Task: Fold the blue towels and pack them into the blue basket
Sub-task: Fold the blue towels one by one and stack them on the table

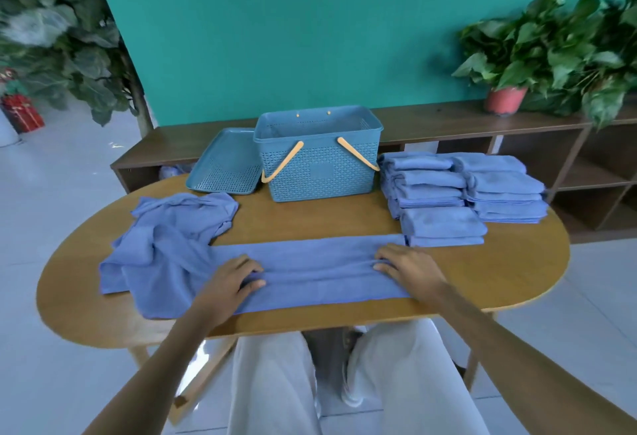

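- left hand and right hand each pinch a raised crease of the long towel lying along the bench's near edge, fingers curled into the cloth.
- unfolded towels heaped at the left end, overlapping the long towel.
- folded stacks at the right end; blue basket at the far edge looks empty, lid beside it.
- risk: an uneven pull skews the fold; the heap may drag along.

L hand & R hand pinch flat towel; basket behind.
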